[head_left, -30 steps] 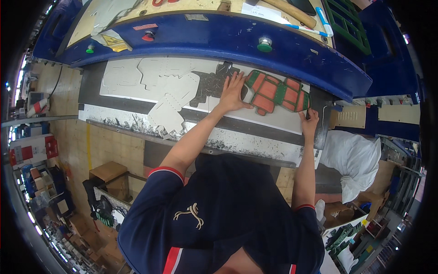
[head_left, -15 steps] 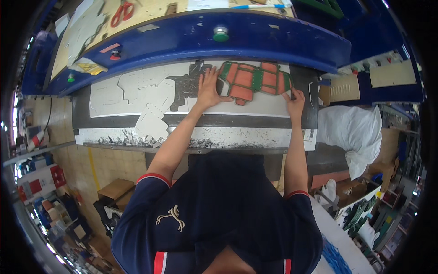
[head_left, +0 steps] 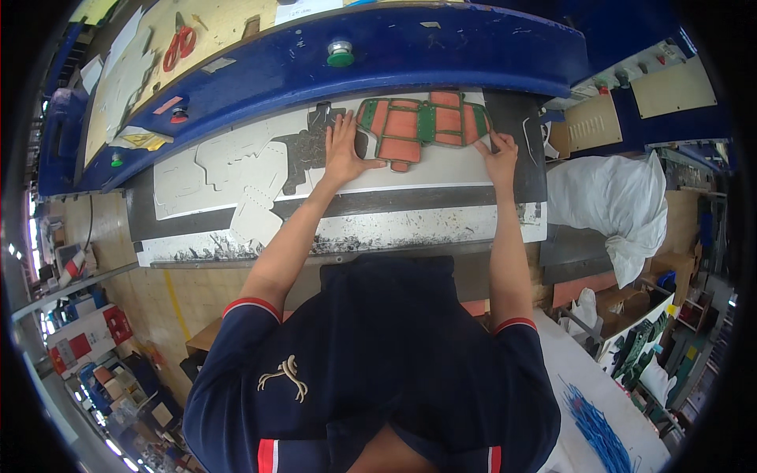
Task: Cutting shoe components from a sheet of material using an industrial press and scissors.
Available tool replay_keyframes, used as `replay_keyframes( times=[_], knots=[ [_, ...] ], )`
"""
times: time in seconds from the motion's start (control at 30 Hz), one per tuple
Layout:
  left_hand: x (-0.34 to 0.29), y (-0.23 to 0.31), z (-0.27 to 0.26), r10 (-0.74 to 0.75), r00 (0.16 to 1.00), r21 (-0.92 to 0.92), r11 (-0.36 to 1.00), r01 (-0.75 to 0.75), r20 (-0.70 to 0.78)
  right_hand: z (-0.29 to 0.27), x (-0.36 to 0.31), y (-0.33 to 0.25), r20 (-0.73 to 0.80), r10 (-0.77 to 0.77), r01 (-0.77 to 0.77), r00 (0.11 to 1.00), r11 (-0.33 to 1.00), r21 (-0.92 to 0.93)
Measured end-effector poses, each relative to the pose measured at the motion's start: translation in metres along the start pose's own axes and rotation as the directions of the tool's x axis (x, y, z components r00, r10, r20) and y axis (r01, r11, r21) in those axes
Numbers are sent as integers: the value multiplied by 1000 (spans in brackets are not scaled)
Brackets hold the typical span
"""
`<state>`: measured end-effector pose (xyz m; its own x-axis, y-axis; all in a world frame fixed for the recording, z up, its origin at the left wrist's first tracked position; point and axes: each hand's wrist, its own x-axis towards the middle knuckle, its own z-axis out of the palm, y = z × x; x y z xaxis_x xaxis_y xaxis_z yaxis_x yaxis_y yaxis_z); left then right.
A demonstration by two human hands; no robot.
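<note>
A flat cutting die with salmon-coloured pads and green edging lies on a pale grey card sheet. My left hand rests against the die's left end, fingers spread and thumb stretched toward its lower tab. At the die's right end my right hand has its fingers bent and pinched at the lower corner. Left of my left hand, a dark blank-shaped area shows in the sheet. A cut card blank lies partly loose, reaching over the worn metal front strip.
A blue machine beam with green and red knobs crosses behind the sheet. Red scissors lie on the wooden top above it. A white sack stands at the right, and blue strips lie on a white surface lower right.
The whole view has shifted and tilted slightly. Both hands stay at the two ends of the die, with little visible movement against the sheet.
</note>
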<state>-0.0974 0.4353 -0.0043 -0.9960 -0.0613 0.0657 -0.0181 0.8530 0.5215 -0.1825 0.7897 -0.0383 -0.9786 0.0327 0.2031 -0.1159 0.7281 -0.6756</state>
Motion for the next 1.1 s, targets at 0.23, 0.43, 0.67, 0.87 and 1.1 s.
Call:
replay_keyframes(
  times=[0.23,0.43,0.67,0.87,1.1],
  knots=[
    [-3,-2,-1,20,1000,25,999,-20,-18,2,-3,4,-11,-50,50,999,998,-29],
    [-3,4,-6,-17,999,9,1000,18,-26,2,2,14,14,-118,118,993,992,33],
    [-4,1,-4,-33,999,-85,996,31,-29,-3,-1,11,48,-88,89,995,996,-24],
    [-4,0,-5,-42,999,-77,996,41,-14,-4,-2,4,81,-66,73,995,994,-85],
    [-3,3,-7,-37,999,-78,996,36,-13,-2,0,1,41,-71,74,997,995,-65]
  ],
)
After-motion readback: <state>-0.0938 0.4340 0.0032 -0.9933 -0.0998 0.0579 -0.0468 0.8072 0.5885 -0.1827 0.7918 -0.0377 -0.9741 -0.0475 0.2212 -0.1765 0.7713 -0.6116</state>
